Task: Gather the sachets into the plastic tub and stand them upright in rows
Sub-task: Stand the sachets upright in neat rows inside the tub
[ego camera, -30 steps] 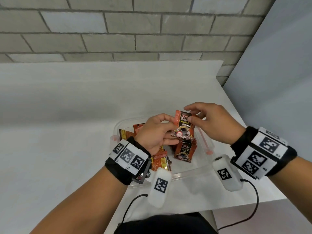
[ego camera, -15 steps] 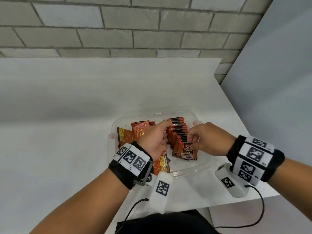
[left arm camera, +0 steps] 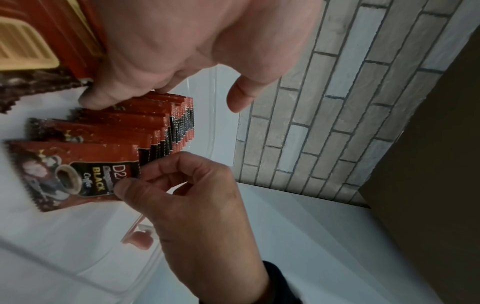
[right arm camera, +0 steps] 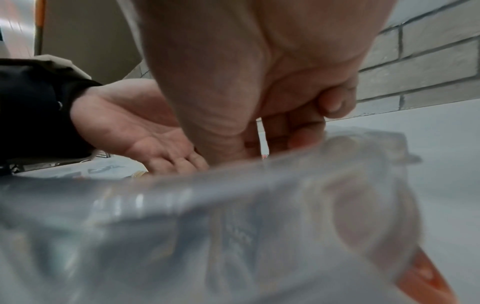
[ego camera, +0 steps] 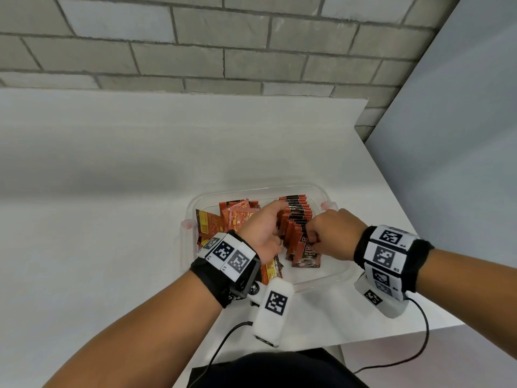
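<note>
Since a moment ago, your hands have dropped into the plastic tub [ego camera: 340, 271] on the worktop [ego camera: 112, 247]. One row of sachets [ego camera: 296, 217] stands; loose ones wait left. Your left hand [ego camera: 263, 231] steadies it, fingers straight. Your right hand [ego camera: 330, 233] pinches the front sachet [left arm camera: 75, 174].

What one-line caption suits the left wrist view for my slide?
Right hand pinches the front sachet of an upright row while left hand steadies it.

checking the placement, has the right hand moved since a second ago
Yes. The right hand has come down from above the clear plastic tub into it, and now pinches the front black coffee sachet of the upright row.
</note>
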Tool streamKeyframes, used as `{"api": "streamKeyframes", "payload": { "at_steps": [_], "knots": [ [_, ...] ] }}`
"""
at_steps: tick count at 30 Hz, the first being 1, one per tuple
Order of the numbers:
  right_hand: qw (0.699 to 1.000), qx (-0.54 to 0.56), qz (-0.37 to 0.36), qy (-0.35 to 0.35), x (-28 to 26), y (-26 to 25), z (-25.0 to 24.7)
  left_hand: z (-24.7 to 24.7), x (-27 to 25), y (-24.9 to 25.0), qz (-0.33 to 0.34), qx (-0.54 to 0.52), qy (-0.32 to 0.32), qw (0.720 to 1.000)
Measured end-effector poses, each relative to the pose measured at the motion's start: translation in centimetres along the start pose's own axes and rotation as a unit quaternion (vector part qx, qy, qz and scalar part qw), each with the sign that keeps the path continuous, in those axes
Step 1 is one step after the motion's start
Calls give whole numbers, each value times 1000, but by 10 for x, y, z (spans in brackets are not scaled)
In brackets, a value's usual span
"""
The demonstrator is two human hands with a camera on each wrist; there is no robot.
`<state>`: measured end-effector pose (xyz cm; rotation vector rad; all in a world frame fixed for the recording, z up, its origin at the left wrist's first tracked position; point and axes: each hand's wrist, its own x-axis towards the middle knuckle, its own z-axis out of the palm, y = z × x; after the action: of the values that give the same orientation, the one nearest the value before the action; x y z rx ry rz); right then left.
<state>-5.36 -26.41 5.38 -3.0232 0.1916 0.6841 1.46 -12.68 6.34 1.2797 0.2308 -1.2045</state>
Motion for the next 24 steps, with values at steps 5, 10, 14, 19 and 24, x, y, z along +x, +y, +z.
{"api": "streamKeyframes", "payload": {
  "at_steps": [5, 10, 14, 19, 24],
  "knots": [
    [1000, 19, 18, -5, -1, 1, -2, -3, 1, -1, -10, -17, -15, 1000],
    [999, 48, 0, 0, -8, -3, -5, -3, 5, -3, 1, -32, -9, 999],
    [995, 57, -33, -70, -9, -15, -3, -1, 7, -3, 9, -31, 10, 999],
    [983, 4, -44, -178, -1, -20, 8, 1, 4, -1, 20, -15, 16, 1000],
    [972, -28, -43, -228, 5, -23, 11, 1, 7, -4, -8, -51, -7, 999]
  ]
}}
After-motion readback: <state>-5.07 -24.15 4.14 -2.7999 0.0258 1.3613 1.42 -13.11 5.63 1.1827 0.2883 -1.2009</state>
